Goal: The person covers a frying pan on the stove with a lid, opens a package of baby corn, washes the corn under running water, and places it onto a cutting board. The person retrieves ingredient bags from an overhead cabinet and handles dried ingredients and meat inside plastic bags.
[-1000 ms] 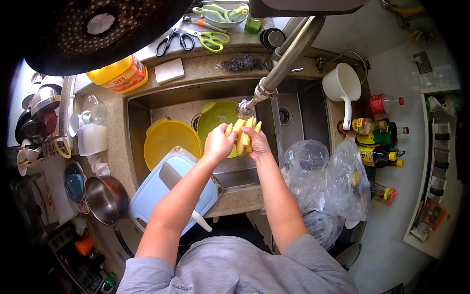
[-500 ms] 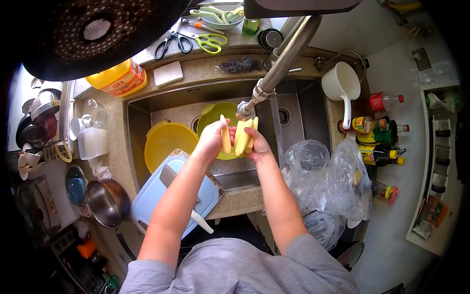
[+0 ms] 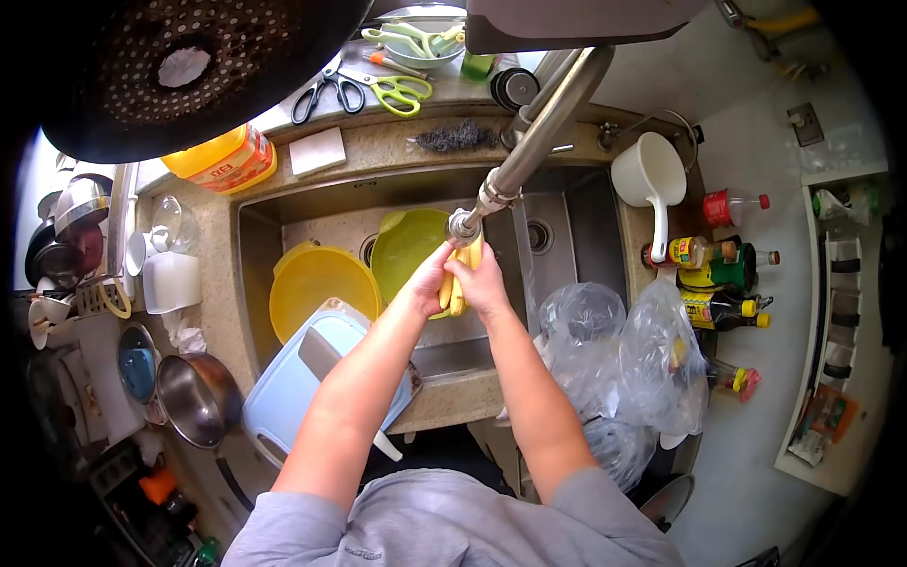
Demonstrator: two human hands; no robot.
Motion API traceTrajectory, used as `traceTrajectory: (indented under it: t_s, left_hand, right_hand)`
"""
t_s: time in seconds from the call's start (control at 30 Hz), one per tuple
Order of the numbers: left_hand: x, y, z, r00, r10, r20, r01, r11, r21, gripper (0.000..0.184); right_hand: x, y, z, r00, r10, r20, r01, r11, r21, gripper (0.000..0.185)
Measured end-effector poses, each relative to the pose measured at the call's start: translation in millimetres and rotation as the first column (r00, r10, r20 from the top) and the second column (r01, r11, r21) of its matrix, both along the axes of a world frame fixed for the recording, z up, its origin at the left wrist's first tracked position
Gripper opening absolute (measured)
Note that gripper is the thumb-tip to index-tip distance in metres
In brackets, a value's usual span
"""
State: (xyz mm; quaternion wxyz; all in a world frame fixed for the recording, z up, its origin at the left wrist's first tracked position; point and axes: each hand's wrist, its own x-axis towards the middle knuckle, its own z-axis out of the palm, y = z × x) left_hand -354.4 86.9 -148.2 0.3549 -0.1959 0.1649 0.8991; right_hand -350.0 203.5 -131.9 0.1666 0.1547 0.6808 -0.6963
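Under the tap (image 3: 465, 225), both hands close round a bunch of baby corn (image 3: 458, 300), pale yellow and slim. My left hand (image 3: 431, 282) grips it from the left side. My right hand (image 3: 482, 281) wraps it from the right, its thumb lying across the front. The fingers partly hide the cobs. Below and behind the hands, a green basin (image 3: 402, 248) stands in the sink (image 3: 312, 210). To its left is a yellow basin (image 3: 316, 288).
A blue cutting board (image 3: 279, 406) with a knife (image 3: 319, 355) lies over the sink's front left edge. Plastic bags (image 3: 624, 350) sit at the right, near several bottles and a white ladle (image 3: 649, 170). A dark perforated pan (image 3: 217, 57) hangs at upper left.
My hands have come together. The cob held apart in my left hand has joined the bunch in my right, now directly below the tap. The view has shifted slightly.
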Motion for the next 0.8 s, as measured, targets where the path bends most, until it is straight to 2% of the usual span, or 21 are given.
traceTrajectory:
  t_s: [0.03, 0.07, 0.1, 0.13, 0.2, 0.27, 0.3, 0.4, 0.47, 0.53, 0.57, 0.6, 0.67, 0.7, 0.73, 0.8]
  left_hand:
    - [0.8, 0.3, 0.2, 1.000, 0.001, 0.000, -0.001, 1.000, 0.000, 0.050]
    - [1.6, 0.7, 0.2, 1.000, 0.023, -0.021, -0.021, 0.998, 0.064, 0.050]
    - [2.8, 1.1, -0.6, 0.998, 0.045, -0.040, -0.040, 0.991, 0.128, 0.050]
    - [3.4, 1.4, -0.7, 0.996, 0.069, -0.058, -0.057, 0.980, 0.191, 0.051]
    - [2.0, -1.0, -9.6, 0.995, 0.087, -0.044, -0.075, 0.973, 0.216, 0.054]
    - [0.2, -4.6, -19.2, 0.994, 0.106, -0.031, -0.096, 0.965, 0.242, 0.058]
    - [-1.0, -6.5, -19.9, 0.988, 0.129, -0.086, -0.102, 0.959, 0.265, 0.060]
    - [-7.3, -10.4, -25.6, 0.976, 0.154, -0.152, -0.102, 0.947, 0.305, 0.067]
    - [-10.3, -15.1, -28.8, 0.984, 0.084, -0.155, -0.030, 0.946, 0.324, 0.071]
    - [-12.0, -18.3, -27.8, 0.984, 0.080, -0.162, -0.032, 0.959, 0.281, 0.072]
    - [-11.9, -19.7, -28.3, 0.986, 0.074, -0.150, -0.033, 0.965, 0.259, 0.072]
    - [-12.8, -20.9, -28.6, 0.988, 0.067, -0.142, -0.032, 0.971, 0.237, 0.072]
    - [-13.2, -23.3, -29.7, 0.988, 0.068, -0.141, -0.035, 0.974, 0.223, 0.072]
    - [-12.7, -24.2, -30.2, 0.988, 0.067, -0.140, -0.036, 0.976, 0.212, 0.072]
    - [-11.6, -25.5, -30.7, 0.988, 0.067, -0.136, -0.037, 0.976, 0.214, 0.072]
    - [-11.5, -28.5, -29.6, 0.992, 0.075, -0.098, -0.057, 0.983, 0.175, 0.068]
  right_hand:
    - [-0.9, -3.0, 10.2, 0.996, 0.085, -0.021, -0.073, 0.936, 0.344, 0.070]
    - [-1.6, -6.2, 16.1, 0.985, 0.172, -0.011, -0.124, 0.753, 0.646, 0.085]
    - [-1.0, -13.1, 17.4, 0.986, 0.143, -0.081, -0.041, 0.694, 0.719, 0.087]
    - [0.3, -12.0, 21.1, 0.986, 0.145, -0.081, -0.043, 0.693, 0.720, 0.087]
    - [2.1, -9.2, 33.8, 0.941, 0.316, -0.126, -0.094, 0.597, 0.797, 0.093]
    - [4.4, -7.1, 28.9, 0.912, 0.306, -0.272, 0.017, 0.636, 0.771, 0.080]
    - [2.6, 0.4, 18.3, 0.927, 0.205, -0.314, 0.022, 0.806, 0.591, 0.078]
    - [-15.6, 17.3, 18.1, 0.852, 0.124, -0.509, 0.144, 0.879, 0.455, 0.051]
    - [-48.7, 25.8, 48.6, 0.816, 0.075, -0.573, 0.271, 0.826, 0.495, 0.048]
    - [-88.3, 42.1, 67.5, 0.730, 0.339, -0.593, 0.428, 0.450, 0.784, 0.057]
    - [-103.1, 47.6, 75.7, 0.755, 0.369, -0.542, 0.437, 0.333, 0.836, 0.063]
    - [-117.1, 53.5, 80.9, 0.799, 0.395, -0.454, 0.399, 0.216, 0.891, 0.068]
    - [-134.7, 65.2, 88.2, 0.915, 0.388, -0.110, 0.100, 0.048, 0.994, 0.071]
    - [-136.5, 69.1, 89.3, 0.901, 0.432, -0.035, 0.048, -0.019, 0.999, 0.074]
    - [-134.0, 68.4, 87.5, 0.901, 0.432, -0.031, 0.045, -0.021, 0.999, 0.074]
    - [-124.3, 65.3, 81.1, 0.911, 0.408, -0.060, 0.045, 0.046, 0.998, 0.073]
